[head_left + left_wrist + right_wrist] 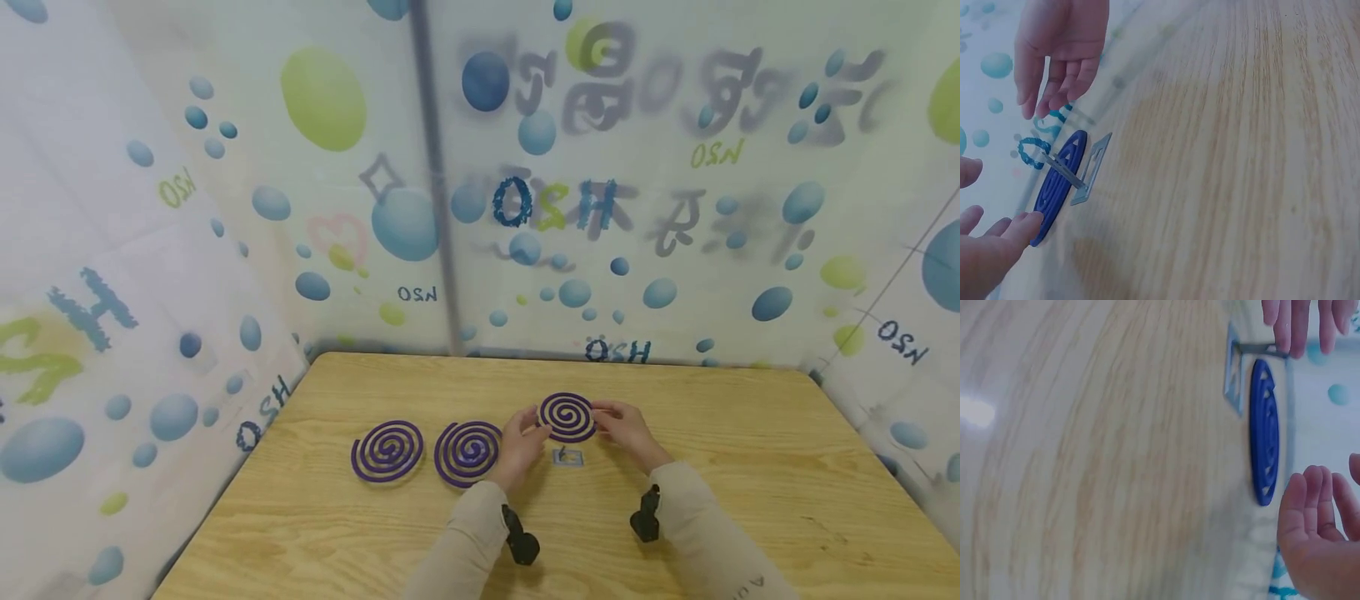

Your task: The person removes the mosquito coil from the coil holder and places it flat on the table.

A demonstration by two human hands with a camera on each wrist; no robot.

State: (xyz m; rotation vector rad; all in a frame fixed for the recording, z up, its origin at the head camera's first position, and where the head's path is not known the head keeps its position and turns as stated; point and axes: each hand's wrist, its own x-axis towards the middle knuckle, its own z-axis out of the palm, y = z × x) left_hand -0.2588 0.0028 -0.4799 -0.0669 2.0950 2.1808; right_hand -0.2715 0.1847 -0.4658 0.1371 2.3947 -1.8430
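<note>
A purple mosquito coil lies flat on the wooden table between my two hands. My left hand is at its left edge, fingers loosely bent, with fingertips right at the rim in the left wrist view. On the other side, my right hand is by the right edge; its relaxed fingers stand apart from the coil in the right wrist view. Just in front of this coil lies a small metal coil stand with a thin upright tongue. Neither hand grips anything.
Left of my left hand lies a second coil, partly overlapped by that hand. A third coil is farther left. Behind the wooden table hangs a white sheet with blue and green bubble prints.
</note>
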